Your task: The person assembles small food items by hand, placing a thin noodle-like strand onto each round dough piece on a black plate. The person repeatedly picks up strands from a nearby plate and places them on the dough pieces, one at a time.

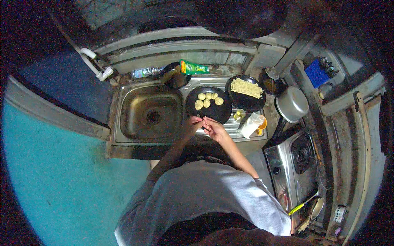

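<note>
Pale small piece pinched between left hand (191, 124) and right hand (212, 128), axis unclear; black plate (192, 110) just beyond

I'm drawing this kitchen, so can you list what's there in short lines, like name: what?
left hand: meets the right at the plate's near rim
right hand: pinching something small, too tiny to tell
plate: black, holds pale dough balls
noodles: on a second black plate
sink: metal, left of the plate
pot: grey, upside down at right
stove: lower right
</note>
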`<state>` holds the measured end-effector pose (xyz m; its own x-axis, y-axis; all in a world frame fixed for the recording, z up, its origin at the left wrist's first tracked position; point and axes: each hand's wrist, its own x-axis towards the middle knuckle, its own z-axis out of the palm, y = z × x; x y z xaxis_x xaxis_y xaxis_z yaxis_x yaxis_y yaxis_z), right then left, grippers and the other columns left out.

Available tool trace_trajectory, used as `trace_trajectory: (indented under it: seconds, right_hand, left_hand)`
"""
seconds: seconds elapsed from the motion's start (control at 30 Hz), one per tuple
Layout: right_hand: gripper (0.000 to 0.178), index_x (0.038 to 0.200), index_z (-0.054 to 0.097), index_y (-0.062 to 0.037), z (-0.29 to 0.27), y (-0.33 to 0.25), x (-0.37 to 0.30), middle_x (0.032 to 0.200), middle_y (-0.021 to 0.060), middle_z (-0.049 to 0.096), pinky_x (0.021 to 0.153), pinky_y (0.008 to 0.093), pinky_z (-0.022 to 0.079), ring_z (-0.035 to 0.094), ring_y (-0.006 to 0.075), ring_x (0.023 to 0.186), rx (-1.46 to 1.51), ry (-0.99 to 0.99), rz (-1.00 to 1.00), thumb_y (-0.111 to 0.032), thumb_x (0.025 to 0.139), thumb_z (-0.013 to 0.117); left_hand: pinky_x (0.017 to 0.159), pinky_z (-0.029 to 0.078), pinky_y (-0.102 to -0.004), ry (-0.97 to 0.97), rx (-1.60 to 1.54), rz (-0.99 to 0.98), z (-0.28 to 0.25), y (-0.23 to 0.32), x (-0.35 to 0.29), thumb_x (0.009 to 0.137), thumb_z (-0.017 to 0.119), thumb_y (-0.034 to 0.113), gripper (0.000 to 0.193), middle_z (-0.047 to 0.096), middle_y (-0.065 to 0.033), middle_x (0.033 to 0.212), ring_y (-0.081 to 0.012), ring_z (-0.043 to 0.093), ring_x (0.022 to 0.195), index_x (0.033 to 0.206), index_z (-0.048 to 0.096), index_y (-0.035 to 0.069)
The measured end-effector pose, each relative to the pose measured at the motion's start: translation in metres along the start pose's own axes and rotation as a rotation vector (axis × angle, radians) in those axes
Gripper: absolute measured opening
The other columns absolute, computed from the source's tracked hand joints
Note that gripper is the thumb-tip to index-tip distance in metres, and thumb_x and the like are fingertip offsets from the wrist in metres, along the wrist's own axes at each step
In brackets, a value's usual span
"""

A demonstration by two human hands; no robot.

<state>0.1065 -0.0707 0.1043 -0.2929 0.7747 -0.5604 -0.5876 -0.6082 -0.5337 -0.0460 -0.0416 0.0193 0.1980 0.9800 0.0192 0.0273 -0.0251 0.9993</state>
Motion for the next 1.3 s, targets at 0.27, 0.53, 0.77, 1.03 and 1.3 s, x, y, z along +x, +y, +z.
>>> trace_trajectory:
  seconds: [0.27, 0.53, 0.77, 1.03, 1.3]
  right_hand:
    - [0.016, 0.101, 0.058, -0.0169, -0.002, -0.001, 0.002, 0.085, -0.006, 0.061, 0.066, 0.0261, 0.045, 0.059, 0.0089, 0.074, 0.079, -0.055, 0.004, -0.021, 0.086, 0.053]
    - [0.015, 0.097, 0.058, -0.0154, 0.0, 0.0, -0.001, 0.087, -0.0043, 0.061, 0.07, 0.0298, 0.044, 0.057, 0.0109, 0.079, 0.144, -0.174, -0.004, -0.023, 0.085, 0.055]
    - [0.016, 0.097, 0.058, -0.0137, 0.0, 0.002, 0.002, 0.089, -0.0014, 0.061, 0.074, 0.0314, 0.043, 0.057, 0.0142, 0.08, 0.187, -0.223, -0.05, -0.024, 0.086, 0.053]
    - [0.024, 0.108, 0.055, -0.0139, -0.001, 0.001, 0.0, 0.089, -0.0046, 0.06, 0.072, 0.0289, 0.042, 0.055, 0.0092, 0.081, 0.018, -0.118, -0.094, -0.024, 0.087, 0.053]
    - [0.024, 0.106, 0.057, -0.0135, 0.011, -0.003, -0.009, 0.091, -0.0057, 0.06, 0.071, 0.0272, 0.042, 0.053, 0.0057, 0.082, -0.014, -0.134, -0.071, -0.027, 0.088, 0.052]
  left_hand:
    - [0.065, 0.043, -0.0241, -0.211, -0.122, -0.421, 0.004, 0.084, -0.007, 0.084, 0.052, 0.039, 0.033, 0.057, -0.0006, 0.077, -0.0095, 0.054, 0.072, 0.089, 0.059, 0.007]
    - [0.063, 0.042, -0.0244, -0.187, -0.168, -0.41, 0.003, 0.04, 0.003, 0.083, 0.052, 0.039, 0.034, 0.057, -0.0007, 0.076, -0.0104, 0.054, 0.07, 0.09, 0.059, 0.007]
    - [0.062, 0.043, -0.0251, -0.154, -0.212, -0.405, -0.001, 0.025, 0.003, 0.083, 0.052, 0.039, 0.034, 0.058, -0.0009, 0.076, -0.0113, 0.054, 0.069, 0.092, 0.059, 0.006]
    - [0.069, 0.042, -0.0245, -0.272, -0.138, -0.323, -0.006, 0.016, 0.006, 0.085, 0.05, 0.037, 0.037, 0.062, -0.003, 0.083, -0.0105, 0.055, 0.077, 0.094, 0.062, 0.003]
    - [0.07, 0.042, -0.0251, -0.187, 0.04, -0.201, -0.011, 0.018, 0.002, 0.084, 0.051, 0.033, 0.034, 0.064, -0.0055, 0.083, -0.0121, 0.058, 0.076, 0.093, 0.063, 0.003]
